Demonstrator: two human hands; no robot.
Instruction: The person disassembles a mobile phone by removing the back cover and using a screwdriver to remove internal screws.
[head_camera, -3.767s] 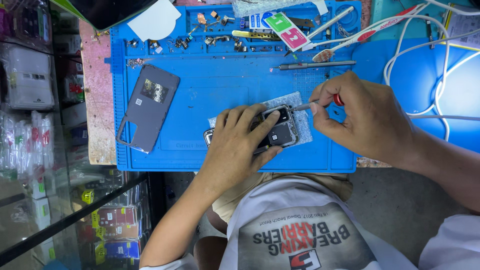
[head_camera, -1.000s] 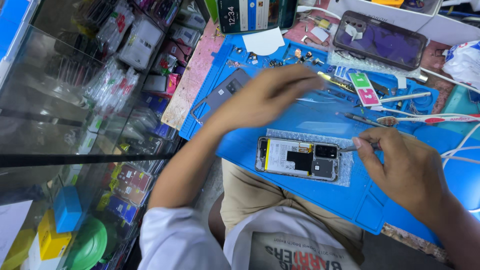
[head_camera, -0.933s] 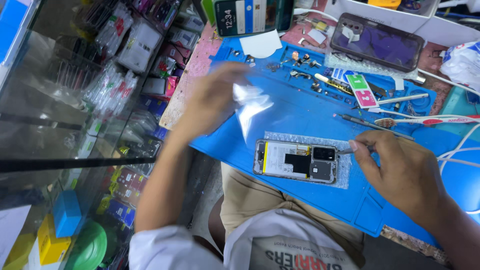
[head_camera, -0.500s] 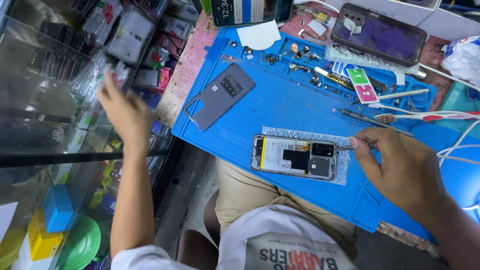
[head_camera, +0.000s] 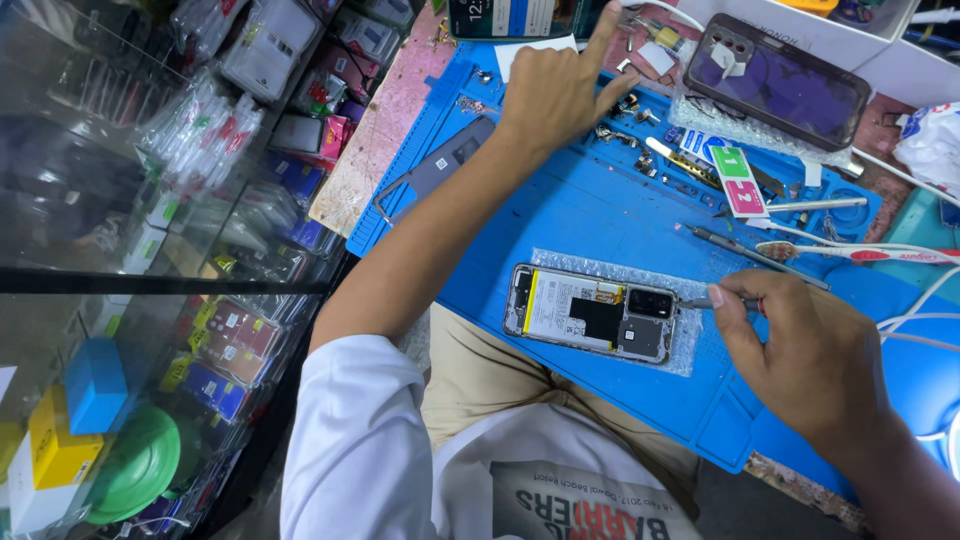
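Note:
An opened phone (head_camera: 592, 314) lies back-off on a strip of bubble wrap (head_camera: 690, 345) on the blue work mat (head_camera: 580, 215). My right hand (head_camera: 800, 355) grips a small screwdriver (head_camera: 712, 301) whose tip touches the phone's camera end. My left hand (head_camera: 560, 85) reaches to the mat's far edge, index finger pointing up at a lit phone screen (head_camera: 515, 15), fingers spread, holding nothing. The grey back cover (head_camera: 440, 168) lies under my left forearm at the mat's left side.
Small screws and parts (head_camera: 640, 110) lie along the mat's far row, with tweezers (head_camera: 745, 250), a spudger (head_camera: 815, 205) and coloured sticker tabs (head_camera: 735, 180). A purple phone (head_camera: 780, 80) rests on a white box. White cables (head_camera: 920, 300) at right. A glass display counter (head_camera: 150, 250) at left.
My left hand swung from the glass counter at left back over the mat to its far edge, now pointing at the lit screen. The right hand stays at the phone with the screwdriver.

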